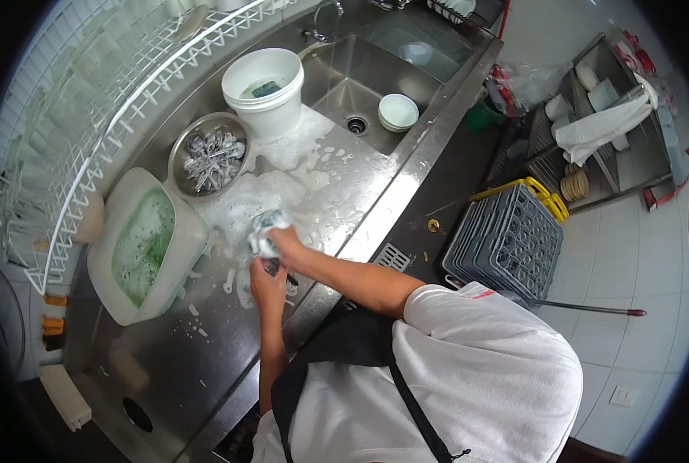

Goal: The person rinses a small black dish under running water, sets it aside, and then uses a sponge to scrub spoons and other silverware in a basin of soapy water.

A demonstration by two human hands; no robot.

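Observation:
My right hand (286,242) grips a foamy scrubbing pad (270,221) that is greenish and blurred. Just below it, my left hand (268,279) closes around a dark utensil (272,266), mostly hidden by fingers and foam; its exact kind cannot be told. Both hands are close together over the wet stainless steel counter (315,214). Beyond them, a round metal bowl (173,165) holds many soapy spoons and forks (214,162). To the left sits a whitish plastic tub (191,231) of green sudsy water (144,249).
A white bucket (269,113) with a green pad inside stands by the sink (344,87). Water runs from a faucet (315,36); stacked white bowls (399,111) sit in the basin. A white wire rack (118,110) of glasses overhangs the left side. Grey glass crates (506,249) are at right.

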